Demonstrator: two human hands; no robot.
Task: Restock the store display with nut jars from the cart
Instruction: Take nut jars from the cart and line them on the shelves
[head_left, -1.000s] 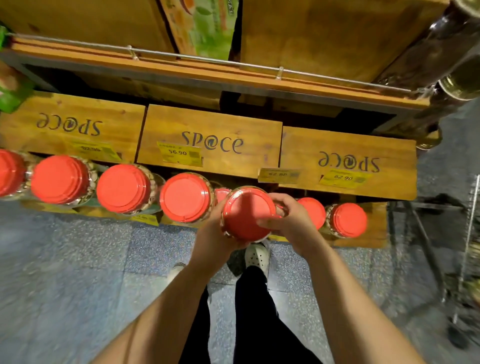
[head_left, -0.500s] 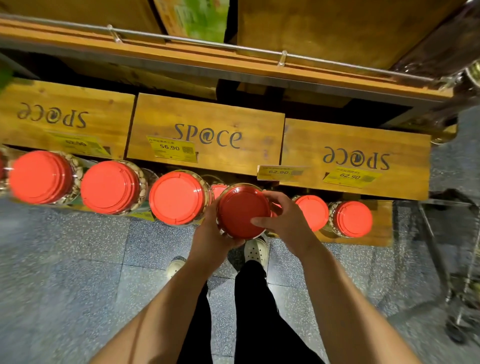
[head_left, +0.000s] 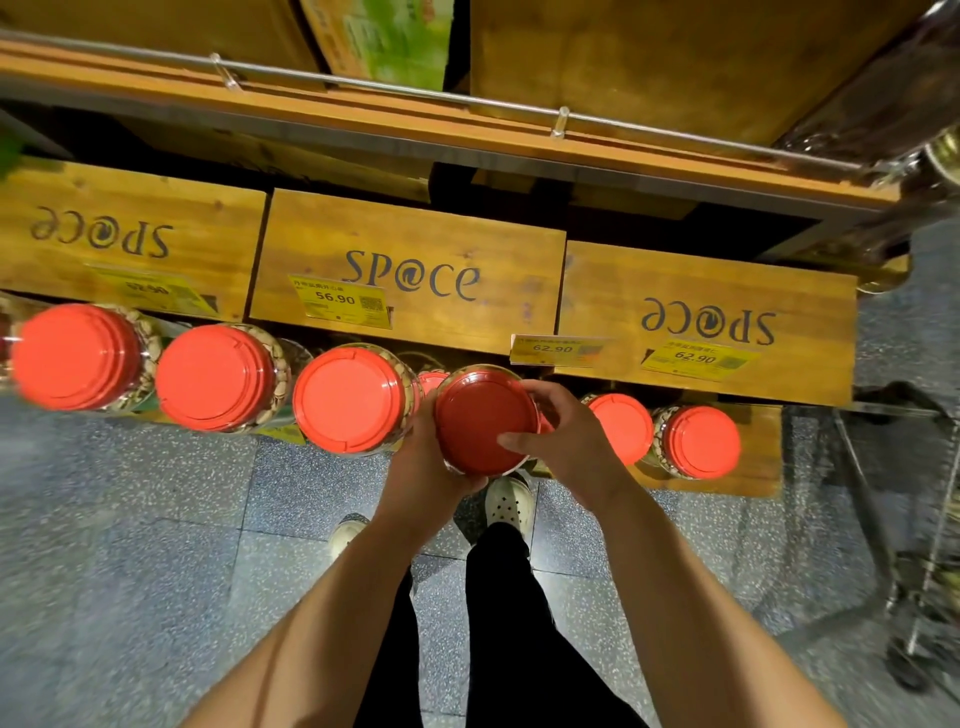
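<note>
Holding a Red-Lidded Nut Jar at the Display Row

Gripping from both sides, the left hand (head_left: 423, 457) and the right hand (head_left: 566, 441) hold the held jar (head_left: 483, 421) just above the front edge of the low shelf (head_left: 727, 475), in the gap within a row of similar jars. The left fingers curl round the jar's near-left wall; the right fingers are spread and bent over the lid's right rim, the thumb lying on the lid top.

Close on the left stands the neighbouring jar (head_left: 353, 397), almost touching the held one, with two more jars (head_left: 213, 376) (head_left: 78, 356) beyond it. A smaller-looking lid (head_left: 434, 379) shows in the back, between the held jar and its left neighbour. On the right, another jar (head_left: 621, 426) sits partly behind the right hand, and the end jar (head_left: 698, 441) stands just beside it. Nuts in shells show through the clear walls.

Behind the row stand three wooden crates. The middle crate (head_left: 410, 270) reads "SP@ce" upright; the left crate (head_left: 119, 234) and right crate (head_left: 711, 317) carry the same word upside down. Yellow price tags read "56.90" (head_left: 337, 301) and "62.90" (head_left: 698, 358); a third, paler tag (head_left: 558, 349) also reads "62.90". Smaller print on them is unreadable.

A wire cart (head_left: 924, 561) stands at the far right on the speckled floor (head_left: 130, 545).
</note>
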